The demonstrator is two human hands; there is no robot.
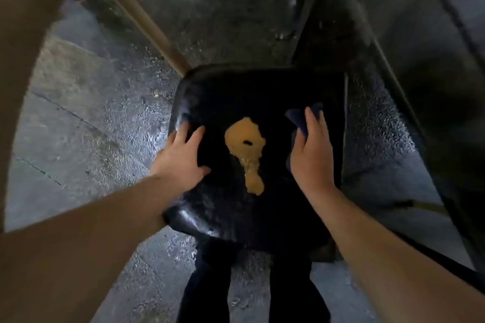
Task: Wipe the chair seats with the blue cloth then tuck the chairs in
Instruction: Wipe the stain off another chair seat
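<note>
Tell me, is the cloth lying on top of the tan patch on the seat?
No, the cloth is under the right hand, off to the side of the patch.

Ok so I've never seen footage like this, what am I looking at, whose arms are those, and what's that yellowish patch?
There is no machine here. A camera worn on a person's head looks down at their own two hands. Below them is a dark chair seat standing on a wet-looking concrete floor. The left hand rests on the seat's left side, fingers spread. The right hand holds a blue cloth against the seat's right side. The tan patch in the middle sits on the seat; whether it is a spill or worn material, I cannot tell.
</note>
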